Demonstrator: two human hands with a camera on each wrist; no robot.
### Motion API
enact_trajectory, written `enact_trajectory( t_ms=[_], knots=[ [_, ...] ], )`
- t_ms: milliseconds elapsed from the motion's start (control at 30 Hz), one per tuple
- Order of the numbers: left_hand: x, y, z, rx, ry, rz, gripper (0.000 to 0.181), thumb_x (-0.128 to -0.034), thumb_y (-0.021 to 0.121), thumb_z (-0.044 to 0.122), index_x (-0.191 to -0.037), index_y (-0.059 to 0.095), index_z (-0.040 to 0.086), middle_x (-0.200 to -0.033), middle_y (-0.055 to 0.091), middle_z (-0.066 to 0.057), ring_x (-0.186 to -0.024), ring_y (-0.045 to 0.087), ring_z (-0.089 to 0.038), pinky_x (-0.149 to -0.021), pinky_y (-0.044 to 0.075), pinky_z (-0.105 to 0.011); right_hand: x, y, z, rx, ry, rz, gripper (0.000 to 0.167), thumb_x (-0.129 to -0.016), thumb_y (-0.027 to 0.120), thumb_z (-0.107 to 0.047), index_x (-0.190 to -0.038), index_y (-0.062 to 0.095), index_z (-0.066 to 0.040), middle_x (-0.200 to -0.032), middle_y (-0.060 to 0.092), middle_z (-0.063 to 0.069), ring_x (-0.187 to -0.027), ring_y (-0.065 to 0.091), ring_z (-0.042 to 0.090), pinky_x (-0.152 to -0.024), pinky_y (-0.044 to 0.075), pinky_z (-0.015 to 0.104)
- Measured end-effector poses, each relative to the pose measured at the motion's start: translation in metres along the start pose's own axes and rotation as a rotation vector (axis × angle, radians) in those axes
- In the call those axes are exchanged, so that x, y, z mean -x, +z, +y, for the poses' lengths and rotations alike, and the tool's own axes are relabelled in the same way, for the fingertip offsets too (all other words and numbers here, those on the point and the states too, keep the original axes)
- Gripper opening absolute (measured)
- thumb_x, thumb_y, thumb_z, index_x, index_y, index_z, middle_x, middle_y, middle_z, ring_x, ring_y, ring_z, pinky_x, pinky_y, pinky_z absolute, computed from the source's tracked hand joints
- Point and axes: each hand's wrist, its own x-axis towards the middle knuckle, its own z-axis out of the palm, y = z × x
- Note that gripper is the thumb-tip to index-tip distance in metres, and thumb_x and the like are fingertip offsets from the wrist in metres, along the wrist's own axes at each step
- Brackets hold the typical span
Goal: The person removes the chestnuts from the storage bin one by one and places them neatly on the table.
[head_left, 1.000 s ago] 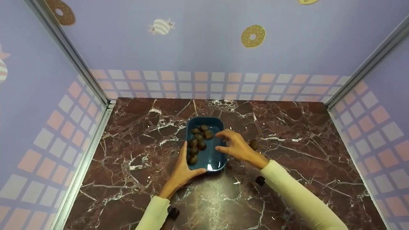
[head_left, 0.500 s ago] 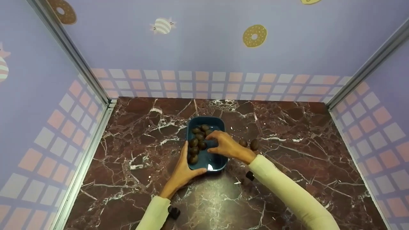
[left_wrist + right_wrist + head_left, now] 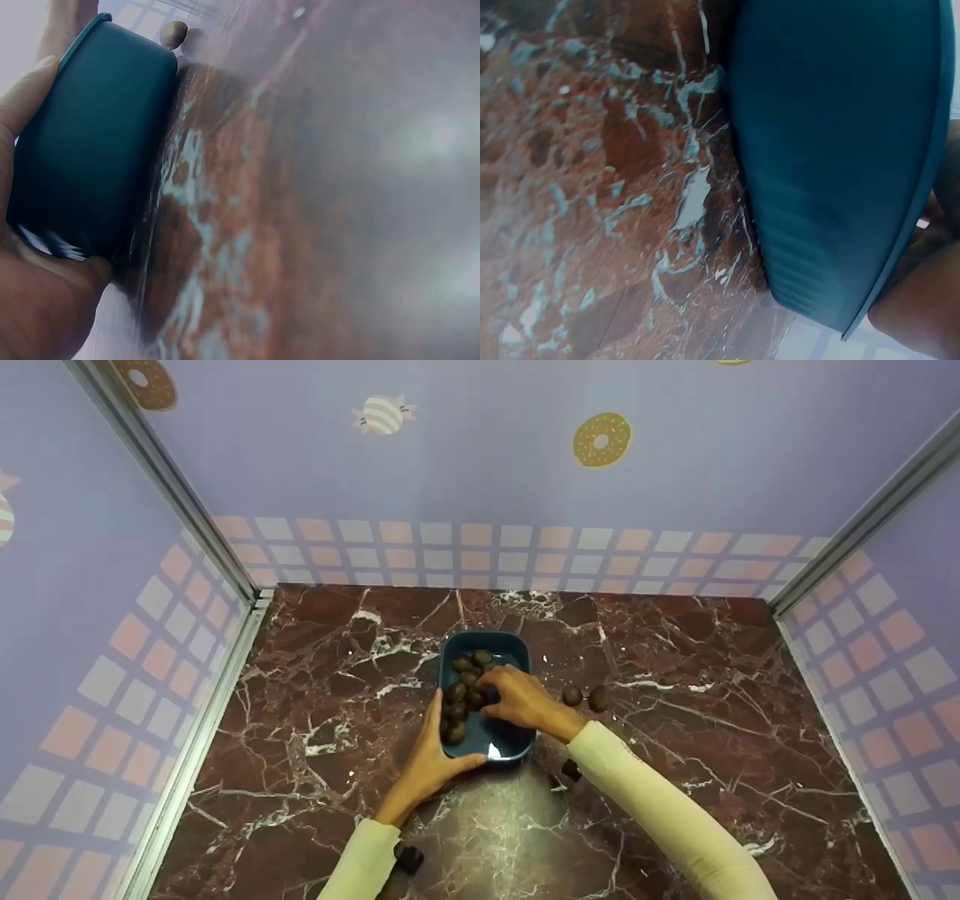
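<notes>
While the L hand (image 3: pixel 424 761) braces the blue box (image 3: pixel 489 739) at its near left corner — fingers spread wide & straight along the box's left wall, thumb at its near edge — the R hand (image 3: pixel 521 697) dips into the box from its right side. Approx. 1 sec ago its fingers hung wide over the box's right part; now they're farther in & narrower, beside the brown oval pieces (image 3: pixel 455 733) — prob. a pick-up or let-go in hand. Can't tell if they hold one. Pieces in the box bunch toward its left & far parts; a loose pair (image 3: pixel 571 695) lies near, right of the box, on the table (image 3: pixel 360 780). Table's dark red-brown w/ white veins, glare just off the box's near end. Well beyond the box: lilac back wall (image 3: pixel 480 457) w/ checked band (image 3: pixel 558 538), donut print (image 3: pixel 619 429), metal posts (image 3: pixel 161 472) at the corners.
</notes>
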Motion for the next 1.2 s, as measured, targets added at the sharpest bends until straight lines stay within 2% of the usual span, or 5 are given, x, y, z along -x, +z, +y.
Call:
enact_trajectory(
  t_ms=[367, 700, 767, 1033, 1200],
  knots=[
    [-0.001, 0.002, 0.000, 0.003, 0.020, 0.001, 0.139, -0.0831, 0.100, 0.031, -0.179, 0.001, 0.011, -0.183, 0.002, -0.021, -0.168, 0.008, -0.041, -0.133, 0.012, -0.063, -0.004, 0.013, -0.001, 0.229, -0.073, 0.037, 0.038, -0.092, 0.092, -0.025, -0.124, 0.079, -0.009, -0.117, 0.073, 0.013, -0.110, 0.066, 0.038, -0.098, 0.056, 0.058],
    [0.000, 0.001, 0.000, -0.019, 0.019, 0.011, 0.141, -0.0820, 0.100, 0.039, -0.179, 0.001, 0.013, -0.183, 0.002, -0.022, -0.168, 0.009, -0.043, -0.133, 0.012, -0.064, -0.005, 0.021, 0.000, 0.322, -0.088, 0.037, 0.060, -0.092, 0.089, -0.030, -0.146, 0.071, -0.012, -0.125, 0.075, 0.014, -0.115, 0.065, 0.039, -0.102, 0.054, 0.058],
    [0.000, 0.001, 0.000, -0.022, 0.018, 0.012, 0.141, -0.0820, 0.100, 0.040, -0.179, 0.001, 0.014, -0.183, 0.002, -0.022, -0.168, 0.009, -0.043, -0.133, 0.012, -0.064, -0.006, 0.022, -0.001, 0.334, -0.077, 0.041, 0.056, -0.092, 0.089, -0.033, -0.141, 0.073, -0.012, -0.123, 0.076, 0.013, -0.115, 0.065, 0.039, -0.103, 0.054, 0.059],
    [0.000, 0.000, 0.001, -0.017, 0.020, 0.007, 0.139, -0.0839, 0.100, 0.034, -0.178, 0.001, 0.012, -0.184, 0.001, -0.021, -0.168, 0.008, -0.043, -0.132, 0.013, -0.066, -0.006, 0.017, -0.004, 0.286, -0.054, 0.052, 0.037, -0.091, 0.090, -0.034, -0.114, 0.080, -0.008, -0.115, 0.077, 0.011, -0.113, 0.065, 0.038, -0.105, 0.052, 0.060],
    [0.001, 0.000, 0.001, -0.013, 0.017, 0.002, 0.137, -0.0859, 0.098, 0.031, -0.178, 0.000, 0.011, -0.184, 0.000, -0.021, -0.168, 0.007, -0.042, -0.133, 0.013, -0.065, -0.001, 0.009, -0.006, 0.085, -0.073, 0.096, 0.033, -0.090, 0.092, -0.027, -0.113, 0.080, -0.007, -0.116, 0.078, 0.011, -0.113, 0.065, 0.034, -0.111, 0.051, 0.053]
  ],
)
